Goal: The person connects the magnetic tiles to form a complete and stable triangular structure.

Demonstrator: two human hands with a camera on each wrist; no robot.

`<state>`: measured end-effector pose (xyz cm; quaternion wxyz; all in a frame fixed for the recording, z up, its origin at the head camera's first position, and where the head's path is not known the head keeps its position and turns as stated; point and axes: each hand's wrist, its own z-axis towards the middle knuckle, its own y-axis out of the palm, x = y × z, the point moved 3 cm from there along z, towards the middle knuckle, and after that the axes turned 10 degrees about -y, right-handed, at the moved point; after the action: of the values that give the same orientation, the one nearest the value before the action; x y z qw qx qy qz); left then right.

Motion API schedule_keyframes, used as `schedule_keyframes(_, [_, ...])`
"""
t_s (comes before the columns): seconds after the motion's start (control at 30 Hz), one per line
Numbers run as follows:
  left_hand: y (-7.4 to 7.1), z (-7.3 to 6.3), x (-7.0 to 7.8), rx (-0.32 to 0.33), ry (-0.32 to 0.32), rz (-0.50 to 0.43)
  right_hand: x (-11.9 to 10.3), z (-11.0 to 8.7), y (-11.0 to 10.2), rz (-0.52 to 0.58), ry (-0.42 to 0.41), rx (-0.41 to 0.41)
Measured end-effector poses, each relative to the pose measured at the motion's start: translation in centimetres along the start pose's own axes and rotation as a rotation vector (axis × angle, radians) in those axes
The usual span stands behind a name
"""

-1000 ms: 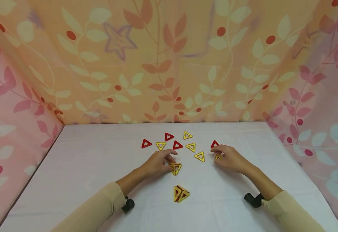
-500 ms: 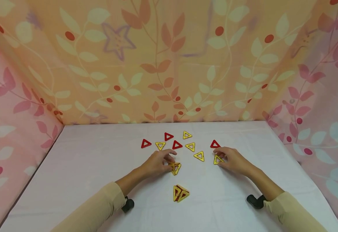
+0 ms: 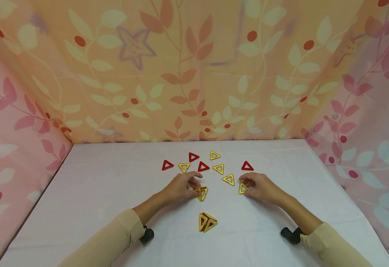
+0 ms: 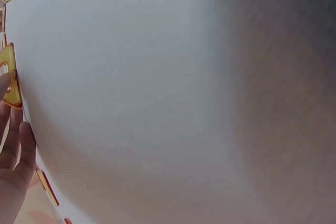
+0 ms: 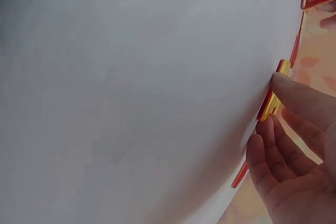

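My left hand [image 3: 180,188] grips an upright cluster of yellow and red triangle tiles [image 3: 202,193] in mid-table. In the left wrist view, its thumb lies over a yellow triangle face [image 4: 16,94], with the other fingers at the lower edge. To the right, a yellow triangle tile [image 3: 243,188] is pinched between thumb and fingers of my right hand [image 3: 262,188]. The right wrist view has this tile [image 5: 274,95] nearly edge-on, showing a red side against the yellow one. Nearer to me stands another built cluster of yellow triangles [image 3: 208,222] with red inside.
Flat beyond the hands lie several loose triangles, among them a red one [image 3: 247,166] at the right, a yellow one [image 3: 229,180] between the hands and a red one [image 3: 167,165] at far left. White cloth [image 3: 97,178] covers the table; patterned fabric [image 3: 188,74] rises behind.
My right hand has taken the yellow triangle from its spot below the right-hand red one and carried it left and slightly nearer. The left hand has kept its place on the cluster.
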<state>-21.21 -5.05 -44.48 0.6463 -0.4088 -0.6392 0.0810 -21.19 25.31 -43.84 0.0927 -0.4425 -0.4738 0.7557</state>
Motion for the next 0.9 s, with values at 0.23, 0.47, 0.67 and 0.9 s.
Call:
schedule_keyframes(0.23, [0.0,0.0,-0.1,-0.001,-0.007,0.004,-0.7,0.5,0.8,0.003,0.010,-0.033])
schedule_keyframes(0.47, [0.0,0.0,-0.1,0.004,-0.005,0.006,-1.9,1.1,1.6,0.017,-0.006,-0.071])
schedule_keyframes(0.67, [0.0,-0.1,0.0,0.003,-0.006,0.003,-2.7,1.6,2.3,0.015,-0.030,-0.083])
schedule_keyframes(0.9, [0.1,0.0,-0.1,0.002,-0.011,0.007,-3.5,2.5,3.1,0.007,-0.028,-0.114])
